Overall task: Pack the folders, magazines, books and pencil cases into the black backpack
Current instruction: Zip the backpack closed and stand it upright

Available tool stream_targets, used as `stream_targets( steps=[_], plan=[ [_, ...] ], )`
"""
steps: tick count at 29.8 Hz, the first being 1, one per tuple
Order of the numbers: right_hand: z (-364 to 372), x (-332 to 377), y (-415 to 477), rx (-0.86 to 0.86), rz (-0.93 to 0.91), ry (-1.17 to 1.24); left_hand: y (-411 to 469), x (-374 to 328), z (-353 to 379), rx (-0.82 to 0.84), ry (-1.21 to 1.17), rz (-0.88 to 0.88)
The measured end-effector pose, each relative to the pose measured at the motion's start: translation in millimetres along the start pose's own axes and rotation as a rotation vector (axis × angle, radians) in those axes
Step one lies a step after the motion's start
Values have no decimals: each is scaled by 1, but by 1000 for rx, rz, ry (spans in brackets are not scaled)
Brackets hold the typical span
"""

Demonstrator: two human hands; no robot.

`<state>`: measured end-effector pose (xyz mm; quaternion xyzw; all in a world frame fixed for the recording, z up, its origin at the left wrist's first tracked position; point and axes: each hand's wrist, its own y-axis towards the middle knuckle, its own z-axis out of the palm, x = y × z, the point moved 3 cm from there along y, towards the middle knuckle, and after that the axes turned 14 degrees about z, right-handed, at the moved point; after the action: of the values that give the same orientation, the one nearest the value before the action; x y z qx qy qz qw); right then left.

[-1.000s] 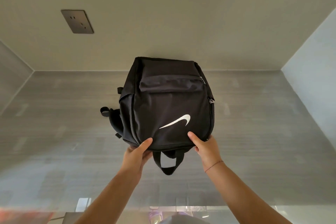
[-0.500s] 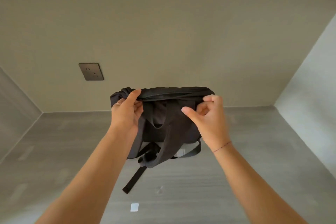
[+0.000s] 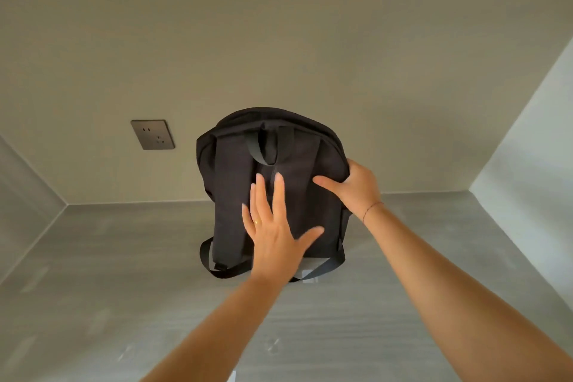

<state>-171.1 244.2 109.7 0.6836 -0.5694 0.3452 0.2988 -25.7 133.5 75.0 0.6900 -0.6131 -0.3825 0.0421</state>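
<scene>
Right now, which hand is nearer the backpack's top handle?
Left. The left hand lies flat on the back of the backpack, fingertips just below the handle. The right hand grips the backpack's right edge, farther off to the side.

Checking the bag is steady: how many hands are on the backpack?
2. The left hand presses flat on the backpack; the right hand grips its right edge.

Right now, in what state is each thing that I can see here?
black backpack: upright on the grey surface, strap side toward the camera.
left hand: flat, fingers straight, pressing its back panel.
right hand: gripping its right edge.
wall socket: nothing plugged in.
</scene>
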Motion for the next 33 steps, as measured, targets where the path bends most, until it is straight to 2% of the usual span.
stream_targets(
  steps=[2,4,9,13,15,18,22,24,27,33],
  plan=[
    [-1,4,-4,-40,-48,-88,-3,14,20,124,-1,-142],
    [2,9,-14,-75,-102,-175,4,21,25,151,-69,-207],
    [19,34,-52,-197,-148,-364,-1,18,25,59,-302,-205],
    [48,60,-77,-187,-161,-339,-26,9,33,-51,-239,-115],
    [63,69,-86,-145,-165,-302,-29,13,27,-140,-240,-130],
    [66,67,-85,-40,-172,-163,-26,17,18,-195,-426,-227],
    [58,41,-76,373,-138,174,-28,20,14,-210,-517,-294],
    [56,24,-69,498,-134,197,-29,25,13,-213,-553,-315],
    [51,2,-54,540,-122,187,-29,38,6,-210,-630,-393],
    [49,-24,-22,465,-63,65,-20,87,-31,-142,-701,-497]
  ],
)
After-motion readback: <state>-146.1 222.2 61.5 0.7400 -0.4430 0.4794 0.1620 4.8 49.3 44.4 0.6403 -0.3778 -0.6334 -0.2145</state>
